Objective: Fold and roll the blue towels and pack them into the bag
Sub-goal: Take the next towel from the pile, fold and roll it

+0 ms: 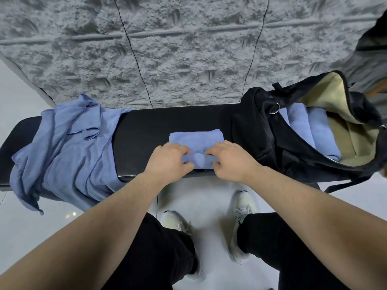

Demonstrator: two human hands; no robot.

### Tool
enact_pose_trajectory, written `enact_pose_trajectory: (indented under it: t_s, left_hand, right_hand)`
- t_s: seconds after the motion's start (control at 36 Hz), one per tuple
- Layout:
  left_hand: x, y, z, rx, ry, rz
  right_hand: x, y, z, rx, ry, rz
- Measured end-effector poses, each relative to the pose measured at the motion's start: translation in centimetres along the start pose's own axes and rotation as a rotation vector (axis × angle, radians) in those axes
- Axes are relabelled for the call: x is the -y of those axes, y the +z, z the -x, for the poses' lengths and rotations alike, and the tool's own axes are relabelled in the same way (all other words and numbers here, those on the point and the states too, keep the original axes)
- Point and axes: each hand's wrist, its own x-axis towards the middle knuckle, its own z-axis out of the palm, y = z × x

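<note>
Black padded bench [146, 126] against a rough grey wall, rolling under way.

Both hands clench the near rolled edge of the folded blue cloth towel [195, 138] mid-bench, left hand [167, 159] and right hand [232, 159] side by side. Two rolled blue towels [310, 130] already lie in the open black bag [257, 130]; a heap of unfolded blue towels [69, 147] waits, so roughly midway.

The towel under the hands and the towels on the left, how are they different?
The folded towel lies neat and flat mid-bench; the towel pile is crumpled and hangs over the bench edge. The left hand and right hand grip the folded towel's rolled near end; nothing touches the towel pile. Both are the same light blue.
</note>
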Motion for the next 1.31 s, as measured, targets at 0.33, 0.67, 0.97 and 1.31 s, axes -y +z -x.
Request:
enact_pose_trajectory:
  t_s: [0.33,0.67,0.97,1.31]
  left_hand:
    - [-0.6,0.4,-0.7,0.058,-0.093,-0.013]
    - [0.1,0.8,-0.4,-0.042,-0.072,0.127]
    - [0.1,0.5,-0.7,-0.092,-0.095,0.147]
    - [0.2,-0.1,-0.8,-0.163,0.089,-0.027]
  right_hand:
    - [-0.5,0.1,-0.6,-0.01,0.102,-0.232]
    - [-0.3,0.8,-0.8,-0.183,0.027,0.009]
    - [0.0,1.2,-0.3,-0.152,-0.052,0.194]
    - [-0.4,0.8,-1.1,-0.094,-0.035,0.136]
